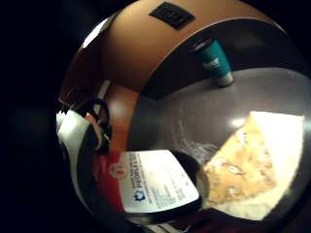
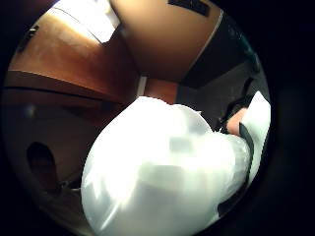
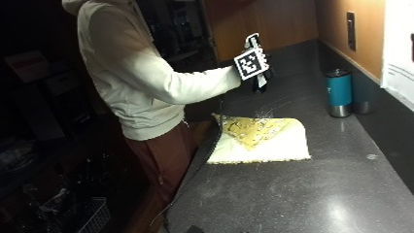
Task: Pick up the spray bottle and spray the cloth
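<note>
A person in a pale hooded top stands at a dark countertop (image 3: 336,194) with the gloved right hand (image 3: 259,73) raised above it. The hand grips a spray bottle (image 1: 155,182): the palm views show its white label with red and blue print lying right against the palm, and the pale body of the bottle (image 2: 162,172) fills the thumb-side view. From the outside view the bottle itself is mostly hidden behind the glove, so its nozzle cannot be made out.

Below the hand and a little toward the person's side, a cloth (image 3: 262,138) lies flat on the countertop, cream at its edges with a yellow patterned layer on top. Fine white specks or streaks show on the dark surface between the hand and the cloth (image 1: 257,160).

Well beyond the hand, near the back wall, stands a teal tumbler (image 3: 338,92) with a silver base, upright (image 1: 214,60). A dark outlet plate (image 3: 351,30) is set in the wooden wall above it.
</note>
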`<state>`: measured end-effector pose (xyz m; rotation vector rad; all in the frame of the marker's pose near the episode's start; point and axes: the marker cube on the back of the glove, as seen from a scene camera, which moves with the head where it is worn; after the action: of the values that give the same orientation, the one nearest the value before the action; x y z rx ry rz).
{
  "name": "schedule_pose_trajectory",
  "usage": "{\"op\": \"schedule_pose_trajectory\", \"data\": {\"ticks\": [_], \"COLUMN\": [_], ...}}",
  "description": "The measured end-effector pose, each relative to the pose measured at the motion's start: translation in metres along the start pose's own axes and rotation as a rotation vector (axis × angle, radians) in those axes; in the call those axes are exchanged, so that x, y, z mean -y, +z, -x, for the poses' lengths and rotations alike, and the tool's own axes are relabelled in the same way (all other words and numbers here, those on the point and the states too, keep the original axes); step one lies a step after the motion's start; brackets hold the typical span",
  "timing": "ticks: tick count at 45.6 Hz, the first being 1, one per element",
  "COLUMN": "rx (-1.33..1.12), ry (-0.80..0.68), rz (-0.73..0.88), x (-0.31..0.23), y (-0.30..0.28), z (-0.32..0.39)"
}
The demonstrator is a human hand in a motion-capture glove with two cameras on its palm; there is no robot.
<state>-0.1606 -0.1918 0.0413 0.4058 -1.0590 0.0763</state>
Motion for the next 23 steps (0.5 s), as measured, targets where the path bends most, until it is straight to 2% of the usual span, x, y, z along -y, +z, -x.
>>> {"op": "schedule_pose_trajectory", "data": {"ticks": [8,15,20,23], "rx": [-0.054,-0.001,-0.078,-0.069], "ry": [0.010,0.033,0.047,0.050], "rz": [-0.077,-0.016,-0.164,-0.155], "x": [0.012,0.017,0.046,0.050], "y": [0.062,0.108,0.129,0.145], "z": [-0.041,-0.063,-0.093,-0.102]}}
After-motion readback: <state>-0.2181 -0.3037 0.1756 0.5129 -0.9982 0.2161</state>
